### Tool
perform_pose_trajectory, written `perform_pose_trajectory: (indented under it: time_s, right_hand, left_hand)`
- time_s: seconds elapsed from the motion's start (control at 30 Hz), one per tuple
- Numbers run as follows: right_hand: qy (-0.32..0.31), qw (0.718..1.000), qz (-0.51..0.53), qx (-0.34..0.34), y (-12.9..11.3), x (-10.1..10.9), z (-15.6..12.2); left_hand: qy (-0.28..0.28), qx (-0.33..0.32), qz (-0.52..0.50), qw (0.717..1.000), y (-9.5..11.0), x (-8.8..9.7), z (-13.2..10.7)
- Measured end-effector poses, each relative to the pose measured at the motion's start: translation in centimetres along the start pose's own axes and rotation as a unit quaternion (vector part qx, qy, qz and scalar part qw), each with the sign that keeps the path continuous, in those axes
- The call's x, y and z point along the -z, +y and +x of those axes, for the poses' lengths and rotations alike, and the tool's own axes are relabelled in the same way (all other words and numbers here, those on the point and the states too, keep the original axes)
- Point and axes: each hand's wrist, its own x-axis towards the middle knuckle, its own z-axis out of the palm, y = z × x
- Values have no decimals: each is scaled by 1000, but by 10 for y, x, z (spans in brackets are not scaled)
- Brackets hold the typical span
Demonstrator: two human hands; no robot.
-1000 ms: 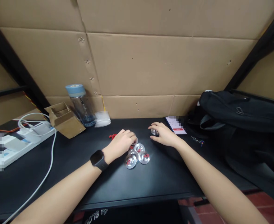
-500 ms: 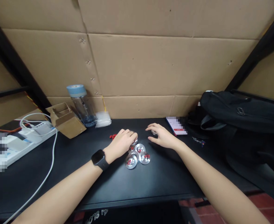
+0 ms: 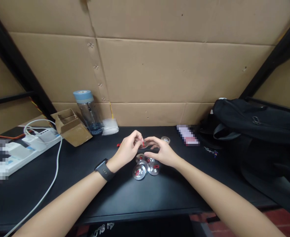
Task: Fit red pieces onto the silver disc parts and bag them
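Note:
Pinched in the fingers of my left hand (image 3: 132,144) is a finger cymbal (image 3: 145,144), a small silvery disc with a red loop. My right hand (image 3: 162,152) reaches in beside it, thumb and fingers apart; whether its fingertips touch the disc I cannot tell. Just below both hands, several more cymbals (image 3: 138,171) lie in an overlapping cluster on the black table, most showing red loops. A separate cymbal (image 3: 165,140) lies behind my right hand, partly covered by it. Red cord (image 3: 118,144) pokes out behind my left hand.
At the left stand a power strip (image 3: 34,144) with white cables, an opened cardboard box (image 3: 72,128) and a blue-lidded bottle (image 3: 88,112). A clear plastic packet (image 3: 110,126) lies beside the bottle. To the right are a phone (image 3: 188,135), a small keychain (image 3: 211,151) and a black bag (image 3: 260,131).
My left hand has lifted a cymbal off the pile. My right hand has left the separate cymbal on the table and moved left towards my left hand.

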Motion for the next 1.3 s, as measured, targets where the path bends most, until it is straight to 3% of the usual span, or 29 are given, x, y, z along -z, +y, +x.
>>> perform_pose_trajectory:
  time_s: [0.17, 0.37, 0.6, 0.87, 1.07, 1.2, 1.3]
  right_hand:
    - [46, 991, 124, -32, -3, -16, 2]
    - [54, 980, 183, -57, -1, -18, 1]
    - [62, 980, 178, -64, -1, -20, 0]
    - [59, 997, 44, 29, 4, -9, -1]
    - [56, 998, -10, 41, 2, -5, -1]
    - [36, 993, -101, 58, -1, 5, 1]
    - [33, 984, -164, 56, 5, 23, 4]
  left_hand:
    - [16, 27, -142, 989, -2, -7, 1]
    - [24, 41, -197, 979, -6, -9, 3]
    - [24, 52, -209, 976, -6, -10, 3]
    - [-25, 106, -247, 963, -7, -8, -1]
    - [-53, 85, -208, 973, -14, -7, -1]
    - [-57, 22, -49, 997, -9, 8, 1]
    - [-42, -16, 82, 996, -12, 31, 4]
